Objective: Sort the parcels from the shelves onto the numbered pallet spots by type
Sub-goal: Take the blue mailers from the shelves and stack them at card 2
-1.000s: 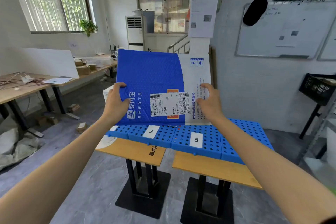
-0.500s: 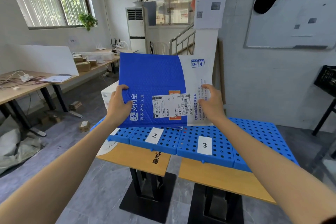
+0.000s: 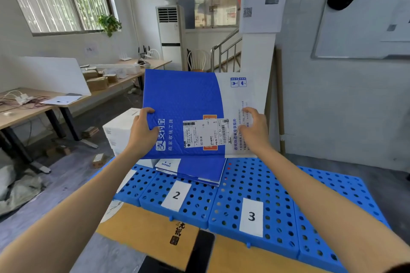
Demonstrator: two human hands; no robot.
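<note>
Now, my two hands clamped on one blue-and-white mailer point(image 3: 195, 113), left hand point(image 3: 142, 133), right hand point(image 3: 253, 131), held upright above the blue pallet point(image 3: 261, 186), flat mailers point(image 3: 197, 169) stacked behind label 2 point(image 3: 176, 195), label 3 point(image 3: 251, 216) spot bare, one white box point(image 3: 119, 128) at left.

The mailer point(image 3: 184, 106) looks like dimpled, matt blue plastic — its label point(image 3: 205, 133) smooth paper; the perforated pallet point(image 3: 255, 182) is hard plastic, the tabletops point(image 3: 142, 228) smooth wood.
</note>
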